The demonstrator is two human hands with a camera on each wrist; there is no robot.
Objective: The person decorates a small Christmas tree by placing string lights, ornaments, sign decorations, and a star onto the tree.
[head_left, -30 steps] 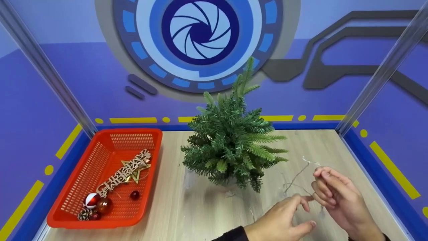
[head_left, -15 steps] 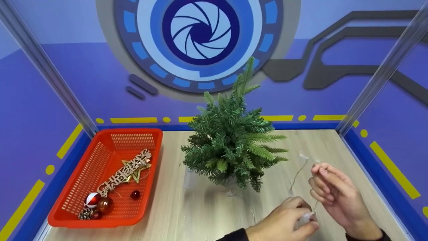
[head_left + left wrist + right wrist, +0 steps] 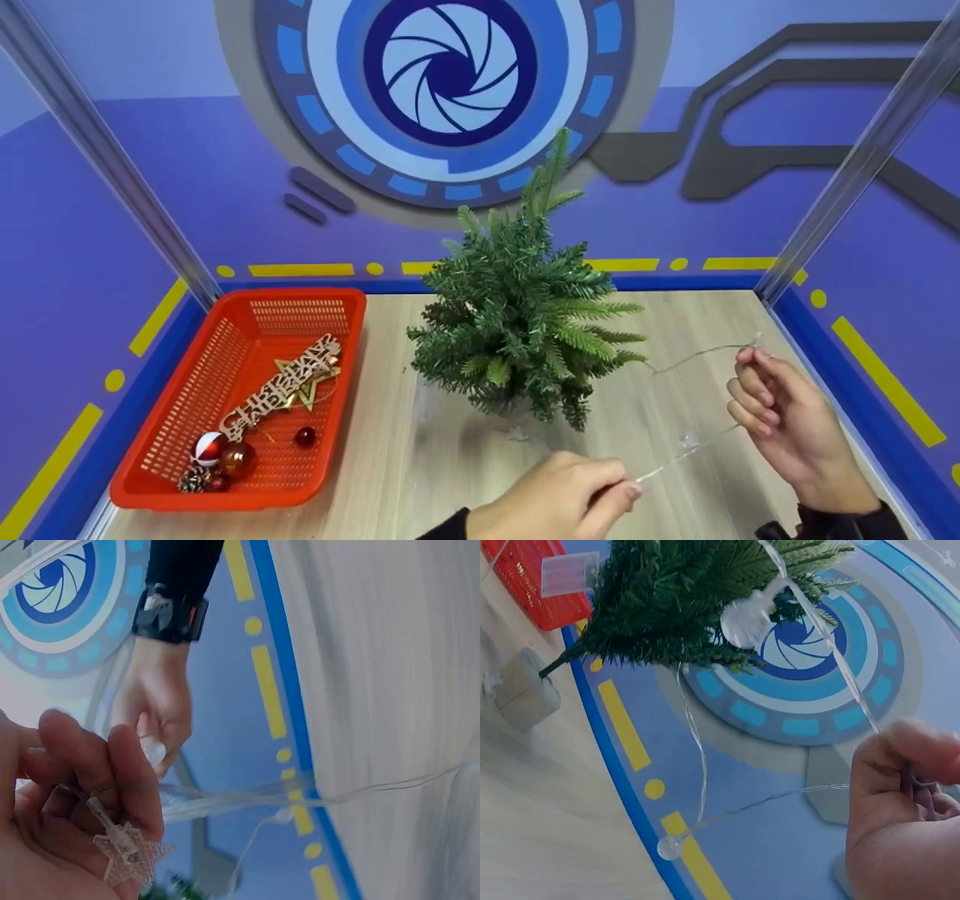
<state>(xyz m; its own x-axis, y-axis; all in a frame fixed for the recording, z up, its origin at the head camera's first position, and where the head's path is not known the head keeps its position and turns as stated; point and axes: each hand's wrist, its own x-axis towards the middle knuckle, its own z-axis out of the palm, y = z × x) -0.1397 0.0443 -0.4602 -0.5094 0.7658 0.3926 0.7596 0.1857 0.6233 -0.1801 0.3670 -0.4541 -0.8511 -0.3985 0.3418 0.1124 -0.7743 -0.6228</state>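
A thin clear string of lights (image 3: 667,469) runs between both hands to the right of a small green artificial Christmas tree (image 3: 517,322). The left hand (image 3: 574,491) pinches the wire between thumb and fingers, low in front of the tree; a clear star light (image 3: 129,851) lies against its fingers in the left wrist view. Higher up, the right hand (image 3: 787,420) holds another stretch of the wire with curled fingers. From there the strand reaches back to the tree's right branches. Another clear light (image 3: 688,440) hangs on the stretch between the hands.
A red plastic basket (image 3: 341,420) at left holds a wooden Christmas sign (image 3: 281,386), a gold star (image 3: 306,394), several baubles (image 3: 237,459) and a pinecone (image 3: 193,480). The tree has a pale stump base (image 3: 529,694). Printed panels wall the table in.
The left hand closed on the string of lights and moved left, straightening the wire between the hands. The right hand shifted slightly right, and the strand toward the tree stretched out.
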